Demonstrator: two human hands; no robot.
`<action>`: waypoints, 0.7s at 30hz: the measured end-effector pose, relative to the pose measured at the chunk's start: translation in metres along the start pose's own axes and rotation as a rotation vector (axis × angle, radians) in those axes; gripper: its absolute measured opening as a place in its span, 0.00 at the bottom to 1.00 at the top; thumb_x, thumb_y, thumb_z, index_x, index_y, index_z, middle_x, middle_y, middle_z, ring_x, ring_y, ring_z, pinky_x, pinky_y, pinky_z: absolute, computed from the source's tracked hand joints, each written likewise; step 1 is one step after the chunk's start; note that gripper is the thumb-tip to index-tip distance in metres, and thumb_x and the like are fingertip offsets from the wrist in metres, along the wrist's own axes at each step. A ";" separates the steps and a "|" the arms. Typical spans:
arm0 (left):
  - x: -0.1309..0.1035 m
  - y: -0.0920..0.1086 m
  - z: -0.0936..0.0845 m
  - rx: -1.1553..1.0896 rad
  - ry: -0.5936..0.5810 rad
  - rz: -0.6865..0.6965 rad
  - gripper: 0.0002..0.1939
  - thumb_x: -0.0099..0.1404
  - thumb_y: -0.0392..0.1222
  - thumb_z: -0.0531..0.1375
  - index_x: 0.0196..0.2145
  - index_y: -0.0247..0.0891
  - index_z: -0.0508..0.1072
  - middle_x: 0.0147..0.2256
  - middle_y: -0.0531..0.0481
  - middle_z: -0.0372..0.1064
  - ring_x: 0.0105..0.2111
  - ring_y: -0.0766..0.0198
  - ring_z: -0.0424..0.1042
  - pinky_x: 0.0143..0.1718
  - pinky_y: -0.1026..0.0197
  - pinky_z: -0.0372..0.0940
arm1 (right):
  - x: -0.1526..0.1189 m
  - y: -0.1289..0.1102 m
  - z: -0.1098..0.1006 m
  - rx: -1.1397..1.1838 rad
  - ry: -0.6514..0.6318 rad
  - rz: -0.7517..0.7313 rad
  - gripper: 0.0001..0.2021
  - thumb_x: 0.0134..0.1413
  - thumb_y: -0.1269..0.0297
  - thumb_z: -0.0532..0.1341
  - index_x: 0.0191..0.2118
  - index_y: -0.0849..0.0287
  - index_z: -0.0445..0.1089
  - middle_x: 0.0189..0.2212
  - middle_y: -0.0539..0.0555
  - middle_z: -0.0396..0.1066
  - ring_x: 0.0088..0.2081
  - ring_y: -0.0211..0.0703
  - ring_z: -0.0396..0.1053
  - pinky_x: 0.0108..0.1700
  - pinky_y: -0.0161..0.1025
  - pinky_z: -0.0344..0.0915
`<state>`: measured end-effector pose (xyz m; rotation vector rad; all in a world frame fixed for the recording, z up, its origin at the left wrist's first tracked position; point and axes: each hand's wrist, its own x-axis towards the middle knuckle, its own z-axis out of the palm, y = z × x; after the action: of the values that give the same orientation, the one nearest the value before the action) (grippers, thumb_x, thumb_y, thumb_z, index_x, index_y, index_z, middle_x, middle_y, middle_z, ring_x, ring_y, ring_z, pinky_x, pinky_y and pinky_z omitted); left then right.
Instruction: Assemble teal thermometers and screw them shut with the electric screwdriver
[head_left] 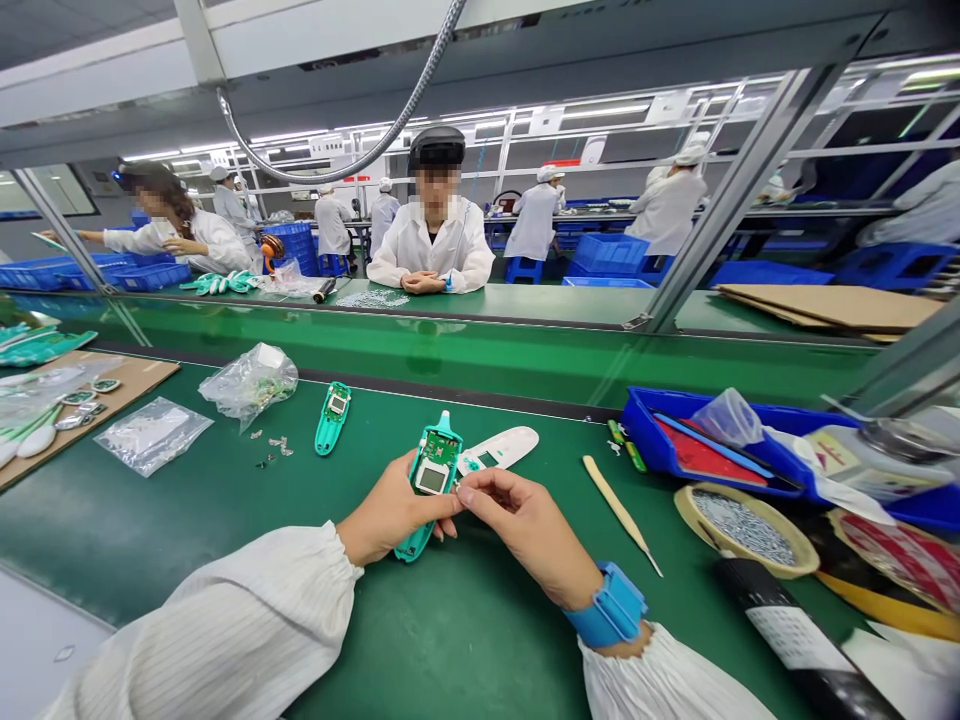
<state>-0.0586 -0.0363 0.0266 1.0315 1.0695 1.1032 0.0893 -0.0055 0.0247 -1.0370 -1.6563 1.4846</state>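
Left hand: fingers wrapped round the teal housing over the green table. I judge it light and stiff, its circuit board fragile; I favour its sides. Right hand: fingertips pinched beside it; I cannot tell whether on anything.

Two hands, two open teal housings, one white cover, one cream-handled tool, one round dish

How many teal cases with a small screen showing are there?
2: one teal case in the left hand, another case lying on the green table, farther left; others may be hidden.
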 end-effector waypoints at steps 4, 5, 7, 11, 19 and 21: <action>0.001 -0.002 -0.001 0.005 -0.007 -0.003 0.23 0.44 0.44 0.67 0.32 0.34 0.61 0.20 0.55 0.65 0.17 0.71 0.66 0.18 0.69 0.61 | 0.001 0.001 -0.001 -0.012 0.014 0.012 0.11 0.43 0.55 0.61 0.26 0.59 0.68 0.25 0.50 0.69 0.30 0.38 0.65 0.36 0.36 0.61; 0.001 -0.002 -0.001 0.010 -0.003 -0.003 0.22 0.44 0.44 0.67 0.32 0.34 0.61 0.21 0.55 0.65 0.17 0.70 0.66 0.19 0.68 0.61 | 0.001 0.001 -0.001 -0.016 0.014 0.013 0.11 0.43 0.55 0.61 0.25 0.59 0.68 0.24 0.50 0.69 0.30 0.38 0.65 0.36 0.36 0.61; 0.001 -0.004 -0.002 0.016 0.008 -0.001 0.21 0.45 0.44 0.67 0.32 0.34 0.61 0.21 0.55 0.65 0.18 0.70 0.66 0.19 0.68 0.62 | 0.002 0.002 -0.002 -0.025 0.036 0.012 0.11 0.42 0.56 0.61 0.25 0.60 0.68 0.24 0.50 0.69 0.29 0.38 0.64 0.35 0.36 0.61; 0.001 -0.005 -0.002 0.015 0.030 -0.005 0.21 0.46 0.43 0.66 0.33 0.34 0.61 0.21 0.55 0.64 0.18 0.70 0.66 0.20 0.68 0.62 | 0.002 0.002 -0.004 -0.024 0.169 -0.011 0.12 0.41 0.56 0.62 0.25 0.60 0.69 0.25 0.52 0.69 0.29 0.40 0.64 0.35 0.37 0.61; -0.004 -0.003 0.005 0.030 -0.026 -0.025 0.21 0.48 0.44 0.65 0.37 0.35 0.62 0.20 0.57 0.62 0.19 0.71 0.64 0.21 0.67 0.61 | 0.001 0.004 0.004 -0.004 0.291 -0.067 0.13 0.42 0.54 0.61 0.28 0.61 0.68 0.28 0.54 0.70 0.31 0.41 0.66 0.35 0.38 0.63; -0.005 -0.004 0.006 0.037 -0.033 -0.021 0.21 0.49 0.44 0.64 0.37 0.35 0.62 0.20 0.56 0.62 0.19 0.71 0.64 0.22 0.67 0.61 | 0.001 0.004 0.006 -0.023 0.310 -0.074 0.13 0.42 0.54 0.60 0.27 0.61 0.68 0.27 0.54 0.70 0.29 0.41 0.65 0.34 0.38 0.63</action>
<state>-0.0527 -0.0420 0.0247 1.0618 1.0757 1.0498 0.0835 -0.0073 0.0200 -1.1410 -1.4767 1.1914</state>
